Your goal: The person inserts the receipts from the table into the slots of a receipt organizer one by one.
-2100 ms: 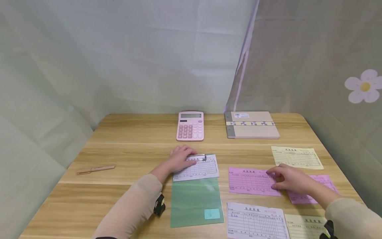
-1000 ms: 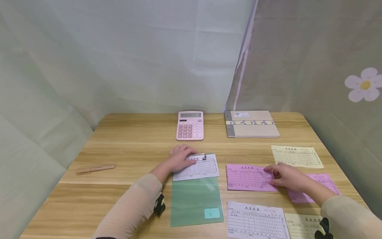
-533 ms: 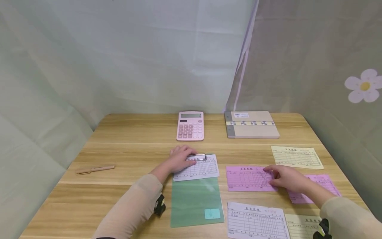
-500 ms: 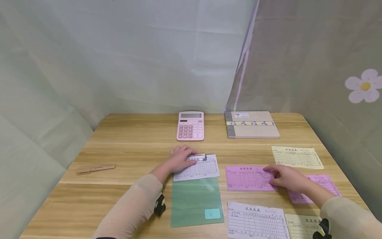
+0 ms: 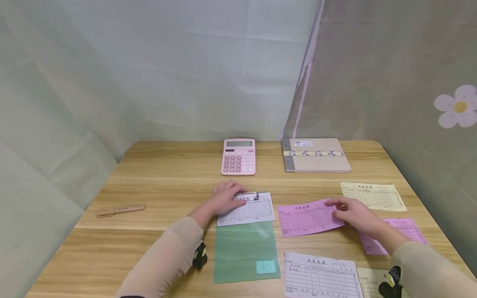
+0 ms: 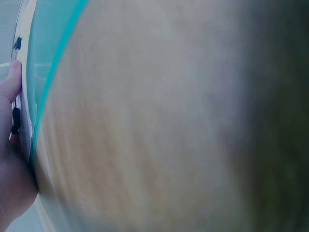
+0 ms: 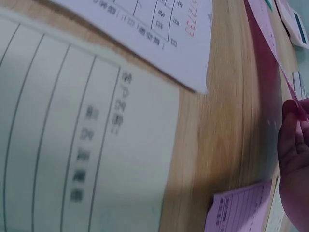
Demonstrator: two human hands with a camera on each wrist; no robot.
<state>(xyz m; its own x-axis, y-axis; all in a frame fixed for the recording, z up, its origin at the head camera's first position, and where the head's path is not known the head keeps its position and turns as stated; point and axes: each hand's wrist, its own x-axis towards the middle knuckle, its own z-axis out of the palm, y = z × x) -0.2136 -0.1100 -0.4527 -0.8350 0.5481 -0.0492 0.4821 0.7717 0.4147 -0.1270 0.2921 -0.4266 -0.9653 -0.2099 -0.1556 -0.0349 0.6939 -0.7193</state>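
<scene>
My left hand (image 5: pixel 224 200) rests at the head of a green clipboard (image 5: pixel 244 248), thumb and fingers beside its metal clip (image 5: pixel 250 196). A white receipt (image 5: pixel 251 214) lies across the board's upper part, partly covered by that hand. In the left wrist view, the thumb (image 6: pixel 13 79) lies along the clip. Between thumb and fingers, my right hand (image 5: pixel 354 213) pinches the right end of a pink receipt (image 5: pixel 305 217). That receipt tilts; the right wrist view shows its edge (image 7: pixel 270 36) raised off the table, with a shadow beneath.
Around the right hand lie another pink receipt (image 5: pixel 395 236), a yellow one (image 5: pixel 374 196), a white one (image 5: pixel 320 275) and a pale yellow one (image 5: pixel 372 281). A pink calculator (image 5: pixel 238 157) and a beige notebook (image 5: pixel 316 155) sit at the back. At left lies a pen (image 5: pixel 120 211).
The held pink receipt has shifted left toward the clipboard, and its right side has lifted and turned. My right hand moved left with it. The left hand stays in place.
</scene>
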